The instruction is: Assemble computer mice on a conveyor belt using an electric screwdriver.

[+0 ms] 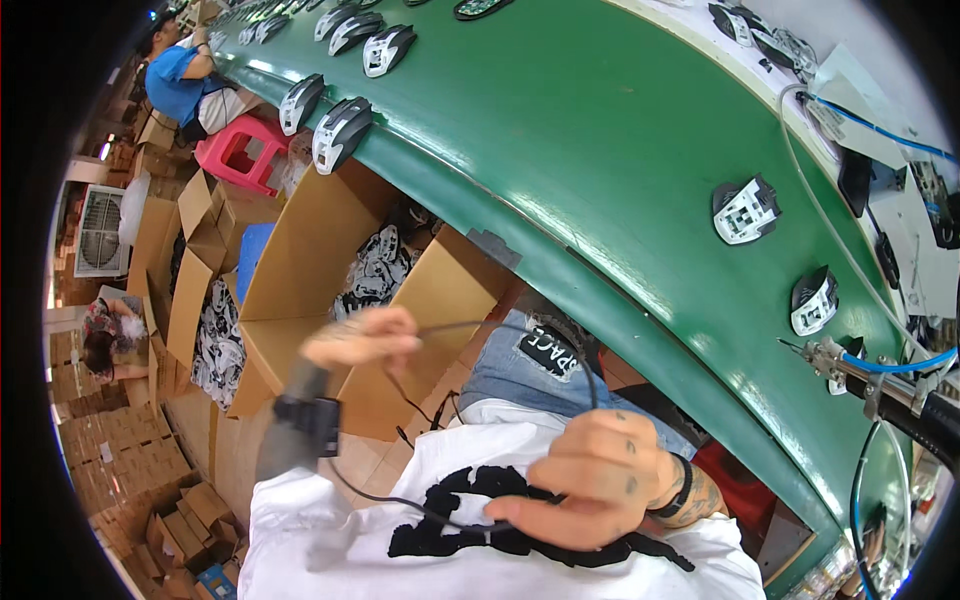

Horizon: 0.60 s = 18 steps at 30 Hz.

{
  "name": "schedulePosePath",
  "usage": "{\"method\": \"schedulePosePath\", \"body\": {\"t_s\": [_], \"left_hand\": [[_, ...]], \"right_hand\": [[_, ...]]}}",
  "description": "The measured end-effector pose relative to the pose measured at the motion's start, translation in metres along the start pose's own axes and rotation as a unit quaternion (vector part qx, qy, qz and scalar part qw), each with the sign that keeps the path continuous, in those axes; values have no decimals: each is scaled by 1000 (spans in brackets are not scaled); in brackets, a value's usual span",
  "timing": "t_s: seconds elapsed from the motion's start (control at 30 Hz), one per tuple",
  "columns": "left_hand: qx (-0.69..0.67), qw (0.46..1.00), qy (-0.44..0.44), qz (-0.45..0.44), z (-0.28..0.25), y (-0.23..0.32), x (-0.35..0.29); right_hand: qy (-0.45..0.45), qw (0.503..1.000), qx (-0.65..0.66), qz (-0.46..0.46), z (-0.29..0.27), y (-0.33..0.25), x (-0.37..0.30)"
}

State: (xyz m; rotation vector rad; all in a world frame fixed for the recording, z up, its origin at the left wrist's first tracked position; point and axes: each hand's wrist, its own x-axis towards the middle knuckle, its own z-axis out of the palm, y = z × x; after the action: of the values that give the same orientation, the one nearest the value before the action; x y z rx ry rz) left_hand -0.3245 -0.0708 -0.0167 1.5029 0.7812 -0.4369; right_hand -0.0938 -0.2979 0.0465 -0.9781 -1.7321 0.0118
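Black cable (470,323) in closely pinched left fingers (388,322) and right fingers (575,470)

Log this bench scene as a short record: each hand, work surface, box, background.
Left hand: raised, blurred, pinching a black cable
Right hand: fingers curled on black cable, seemingly the same one, in front of the white shirt
Work surface: green bench with black-and-white mouse-shaped shells spaced along it
Box: open cardboard box beside the bench, holding black-and-white parts
Background: co-worker in blue near a pink stool
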Motion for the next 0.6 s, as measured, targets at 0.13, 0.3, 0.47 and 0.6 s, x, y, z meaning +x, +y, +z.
{"method": "schedulePosePath", "body": {"t_s": [0.13, 0.3, 0.47, 0.6], "left_hand": [[30, 987, 158, 1, -65, 61, -120], [-32, 745, 607, 274, -141, 56, -232], [-37, 583, 759, 288, -170, 97, -229], [-48, 547, 763, 342, -223, 103, -263]], "right_hand": [[-70, 993, -18, 92, -3, 10, -7], [-136, 970, 19, 201, -10, 25, -20], [-174, 932, -40, 316, 0, 32, -30], [-186, 926, -58, 324, 0, 32, -37]]}}
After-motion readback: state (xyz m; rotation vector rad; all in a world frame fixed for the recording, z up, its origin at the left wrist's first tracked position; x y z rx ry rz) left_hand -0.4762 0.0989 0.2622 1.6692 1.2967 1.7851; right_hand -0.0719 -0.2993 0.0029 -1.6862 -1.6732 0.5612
